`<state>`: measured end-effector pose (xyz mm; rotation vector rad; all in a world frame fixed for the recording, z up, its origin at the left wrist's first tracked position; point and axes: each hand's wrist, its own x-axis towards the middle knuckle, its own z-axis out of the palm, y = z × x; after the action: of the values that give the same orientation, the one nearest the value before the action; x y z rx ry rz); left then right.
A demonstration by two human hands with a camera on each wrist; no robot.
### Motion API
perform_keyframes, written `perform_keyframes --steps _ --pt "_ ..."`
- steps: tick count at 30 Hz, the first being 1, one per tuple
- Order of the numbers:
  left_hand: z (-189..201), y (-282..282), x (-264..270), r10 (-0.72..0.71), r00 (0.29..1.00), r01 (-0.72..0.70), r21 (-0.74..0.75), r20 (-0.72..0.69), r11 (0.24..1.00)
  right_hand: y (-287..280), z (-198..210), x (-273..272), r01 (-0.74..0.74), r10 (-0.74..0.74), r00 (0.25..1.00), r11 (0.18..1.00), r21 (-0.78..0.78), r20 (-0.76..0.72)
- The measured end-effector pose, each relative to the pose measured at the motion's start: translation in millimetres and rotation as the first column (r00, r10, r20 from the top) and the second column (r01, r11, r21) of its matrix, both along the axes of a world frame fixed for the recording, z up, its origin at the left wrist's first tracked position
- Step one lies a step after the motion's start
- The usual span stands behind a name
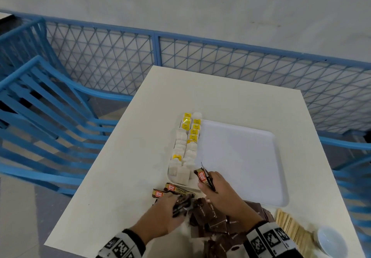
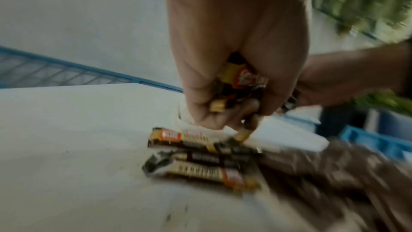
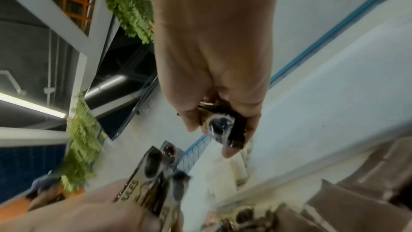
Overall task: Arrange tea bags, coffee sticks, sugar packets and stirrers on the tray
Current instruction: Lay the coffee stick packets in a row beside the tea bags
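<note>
A white tray lies mid-table, its main area bare. Along its left side stand two rows of tea bags, white with some yellow tags. My right hand holds a bunch of coffee sticks over the tray's near-left corner; the right wrist view shows my right hand gripping the coffee sticks. My left hand grips more coffee sticks near the front edge; in the left wrist view my left hand holds the sticks above loose sticks on the table.
Loose coffee sticks lie left of my hands. A heap of brown packets sits between my wrists. Wooden stirrers and a white cup are at the front right. Blue chairs and a mesh fence surround the table.
</note>
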<state>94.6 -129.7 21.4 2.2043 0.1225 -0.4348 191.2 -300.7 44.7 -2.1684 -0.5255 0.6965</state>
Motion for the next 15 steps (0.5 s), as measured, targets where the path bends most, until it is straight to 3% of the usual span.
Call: perform_keyframes --steps 2,4,6,8,15 --pt "12 4 10 0.197 0.978 -0.209 -0.238 -0.073 0.948 3 7 3 0.036 -0.027 0.995 0.995 0.088 -0.097" --pt "21 7 21 0.355 0.917 -0.399 -0.447 -0.183 0.800 7 14 5 0.054 -0.025 0.984 0.986 0.157 -0.179" --pt "28 8 32 0.426 0.865 -0.495 -0.602 -0.267 0.627 13 20 5 0.065 -0.017 0.974 0.977 0.204 -0.225" --pt "36 4 42 0.422 0.854 -0.507 -0.669 -0.304 0.544 20 24 5 0.082 -0.014 0.963 0.967 0.243 -0.270" --pt "35 -5 62 0.410 0.818 -0.553 -0.748 -0.403 0.368 41 34 7 0.195 -0.046 0.907 0.927 0.321 -0.418"
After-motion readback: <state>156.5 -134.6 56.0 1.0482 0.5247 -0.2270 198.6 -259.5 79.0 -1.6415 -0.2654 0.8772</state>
